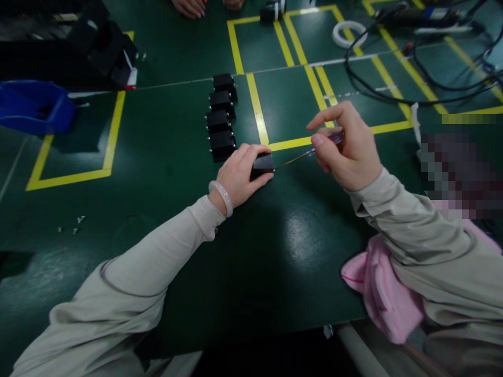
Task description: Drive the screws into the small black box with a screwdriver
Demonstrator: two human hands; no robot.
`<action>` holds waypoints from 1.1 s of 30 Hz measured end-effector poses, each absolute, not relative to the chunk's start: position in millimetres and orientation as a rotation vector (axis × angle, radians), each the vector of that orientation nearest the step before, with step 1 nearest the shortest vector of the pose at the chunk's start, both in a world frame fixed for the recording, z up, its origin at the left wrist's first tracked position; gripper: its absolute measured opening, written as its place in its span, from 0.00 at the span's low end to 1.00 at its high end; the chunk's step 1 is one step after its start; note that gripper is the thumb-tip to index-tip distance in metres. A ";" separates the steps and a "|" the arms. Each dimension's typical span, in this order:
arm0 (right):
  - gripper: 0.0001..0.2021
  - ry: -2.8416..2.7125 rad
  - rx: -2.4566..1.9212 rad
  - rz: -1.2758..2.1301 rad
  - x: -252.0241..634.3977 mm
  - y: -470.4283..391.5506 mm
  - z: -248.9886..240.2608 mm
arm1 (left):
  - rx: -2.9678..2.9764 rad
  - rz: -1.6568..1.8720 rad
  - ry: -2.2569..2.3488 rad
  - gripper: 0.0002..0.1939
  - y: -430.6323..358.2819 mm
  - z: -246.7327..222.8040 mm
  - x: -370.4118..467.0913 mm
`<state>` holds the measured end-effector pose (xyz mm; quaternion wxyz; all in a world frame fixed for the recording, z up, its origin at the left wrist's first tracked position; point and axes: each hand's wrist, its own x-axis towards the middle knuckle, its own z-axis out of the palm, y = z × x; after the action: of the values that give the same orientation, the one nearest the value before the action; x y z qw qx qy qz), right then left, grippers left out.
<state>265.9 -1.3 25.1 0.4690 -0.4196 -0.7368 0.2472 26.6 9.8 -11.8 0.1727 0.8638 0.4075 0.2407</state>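
Observation:
My left hand is closed round a small black block on the green table, its thumb and fingers on opposite sides. A screwdriver is in my right hand, pinched by the handle, with the index finger lifted off. Its thin shaft slants down to the left, and the tip meets the right end of the block at a small shiny spot. Several similar black blocks with shiny screws on their sides stand in a column just beyond my left hand.
Loose screws lie at the left. A blue bin and black parts stand at far left. Tape roll and black cables lie at far right. A pink cloth hangs near my right forearm. Another person's hand shows at the top.

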 end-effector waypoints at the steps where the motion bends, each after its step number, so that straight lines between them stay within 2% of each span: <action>1: 0.16 -1.805 -1.039 0.600 265.9 -1.8 25.8 | 2.453 0.682 1.157 0.21 9.7 -11.8 26.6; 15: 0.22 -1.863 -1.129 0.520 264.3 4.4 36.4 | 2.461 0.686 1.161 0.21 10.5 -12.9 26.5; 22: 0.18 -1.813 -1.133 0.604 263.7 -3.4 34.3 | 2.478 0.683 1.145 0.21 9.7 -12.8 25.4; 33: 0.16 -1.762 -1.163 0.532 269.7 -10.8 23.3 | 2.471 0.649 1.126 0.22 5.8 -9.7 25.8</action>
<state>269.7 -10.8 23.3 0.4637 -0.4734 -0.7169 0.2167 25.8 5.8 -9.7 0.1739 0.8716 0.3971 0.2289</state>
